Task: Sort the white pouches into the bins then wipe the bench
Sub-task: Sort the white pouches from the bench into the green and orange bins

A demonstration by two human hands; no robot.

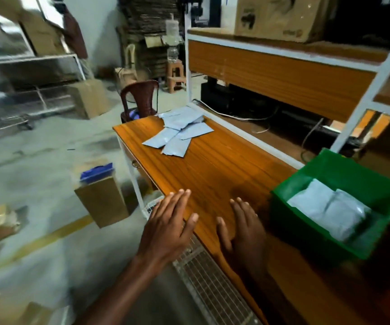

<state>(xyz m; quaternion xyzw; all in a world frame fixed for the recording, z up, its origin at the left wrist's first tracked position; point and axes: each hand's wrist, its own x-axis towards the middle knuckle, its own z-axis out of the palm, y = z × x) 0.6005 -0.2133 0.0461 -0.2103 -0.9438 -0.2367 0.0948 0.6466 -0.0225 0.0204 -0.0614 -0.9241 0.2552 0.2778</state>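
Head view: flat, rectangular white pouches [177,131] with a dull, faintly bluish sheen are seen heaped loosely at the far end of the orange wood-grain bench [222,167], several overlapping. Two fuller white pouches [329,207] are laid side by side inside the green plastic bin [344,170] at the bench's right. Both the left hand [168,226] and right hand [245,228] are held flat over the near edge, fingers straight, nothing gripped.
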